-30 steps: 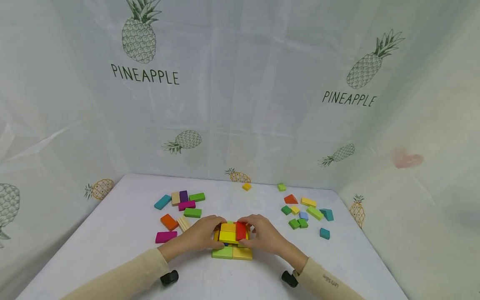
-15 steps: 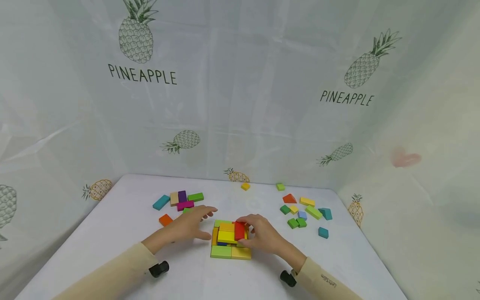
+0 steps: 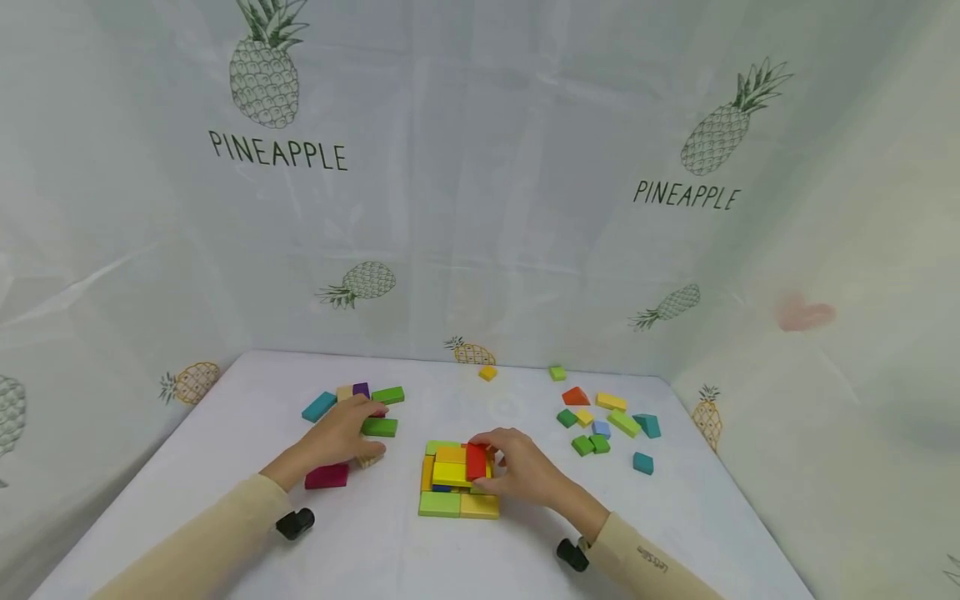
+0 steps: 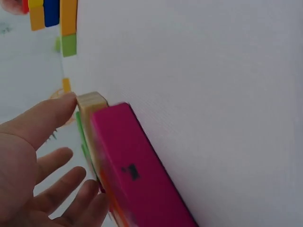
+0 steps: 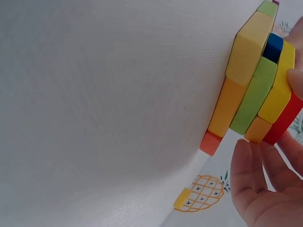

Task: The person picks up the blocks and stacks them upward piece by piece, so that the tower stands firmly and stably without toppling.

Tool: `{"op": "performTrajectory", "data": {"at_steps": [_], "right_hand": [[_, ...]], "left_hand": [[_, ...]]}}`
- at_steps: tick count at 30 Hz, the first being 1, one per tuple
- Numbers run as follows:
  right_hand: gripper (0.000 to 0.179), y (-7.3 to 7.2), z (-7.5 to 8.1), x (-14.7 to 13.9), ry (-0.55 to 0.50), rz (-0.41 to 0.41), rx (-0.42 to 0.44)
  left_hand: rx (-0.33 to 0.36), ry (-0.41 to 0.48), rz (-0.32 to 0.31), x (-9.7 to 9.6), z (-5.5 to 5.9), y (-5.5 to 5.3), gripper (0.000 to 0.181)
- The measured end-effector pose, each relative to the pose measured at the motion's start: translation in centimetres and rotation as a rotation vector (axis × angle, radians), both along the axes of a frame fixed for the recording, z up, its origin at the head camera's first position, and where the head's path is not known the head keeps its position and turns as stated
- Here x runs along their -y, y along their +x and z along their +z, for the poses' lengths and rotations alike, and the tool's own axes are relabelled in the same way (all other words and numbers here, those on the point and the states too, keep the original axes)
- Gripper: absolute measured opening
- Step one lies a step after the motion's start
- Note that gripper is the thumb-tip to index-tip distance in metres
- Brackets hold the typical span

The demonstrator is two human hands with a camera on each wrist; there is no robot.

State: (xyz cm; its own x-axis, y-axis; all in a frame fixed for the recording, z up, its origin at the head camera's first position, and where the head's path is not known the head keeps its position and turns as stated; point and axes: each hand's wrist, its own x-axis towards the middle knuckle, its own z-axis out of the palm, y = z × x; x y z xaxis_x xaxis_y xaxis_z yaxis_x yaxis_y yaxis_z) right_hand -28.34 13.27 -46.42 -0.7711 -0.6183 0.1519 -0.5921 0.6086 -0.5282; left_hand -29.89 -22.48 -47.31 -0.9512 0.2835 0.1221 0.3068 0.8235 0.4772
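My right hand (image 3: 523, 469) pinches a red block (image 3: 477, 463) by its near and far ends, on top of a low layered stack of coloured blocks. Below the red block lie yellow blocks (image 3: 450, 476); the bottom layer has light green (image 3: 439, 505) and yellow pieces. In the right wrist view, fingertips also rest close to the stack's side. My left hand (image 3: 335, 434), fingers spread and slightly bent, hovers at the left group of blocks. Its thumb tip is at the end of a pale ribbed wooden block (image 4: 93, 100), beside a magenta block (image 4: 137, 163). A green block (image 3: 379, 427) lies by the fingers.
Behind the left hand lie a teal block (image 3: 319, 407) and another green block (image 3: 388, 395). Several small blocks, including a red triangle (image 3: 576, 396) and a teal cube (image 3: 642, 463), are scattered at the right. A pineapple-printed sheet hangs behind the white table (image 3: 540, 550).
My left hand has left the stack and moved left to the loose blocks, partly covering them. The right hand stays on the red block. The head view has shifted slightly.
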Motion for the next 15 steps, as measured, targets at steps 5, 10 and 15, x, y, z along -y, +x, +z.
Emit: {"op": "performTrajectory", "data": {"at_steps": [5, 10, 15], "right_hand": [[0.053, 0.0, 0.0, 0.0, 0.002, -0.003, -0.002], [0.053, 0.1, 0.0, 0.0, 0.001, -0.006, 0.002], [0.053, -0.1, -0.1, 0.0, -0.004, -0.001, -0.001]], "left_hand": [[0.007, -0.004, -0.007, 0.3, -0.3, -0.2, 0.059], [-0.026, -0.03, -0.035, -0.1, -0.5, -0.2, 0.052], [-0.026, 0.016, -0.065, -0.9, -0.5, -0.1, 0.045]]}}
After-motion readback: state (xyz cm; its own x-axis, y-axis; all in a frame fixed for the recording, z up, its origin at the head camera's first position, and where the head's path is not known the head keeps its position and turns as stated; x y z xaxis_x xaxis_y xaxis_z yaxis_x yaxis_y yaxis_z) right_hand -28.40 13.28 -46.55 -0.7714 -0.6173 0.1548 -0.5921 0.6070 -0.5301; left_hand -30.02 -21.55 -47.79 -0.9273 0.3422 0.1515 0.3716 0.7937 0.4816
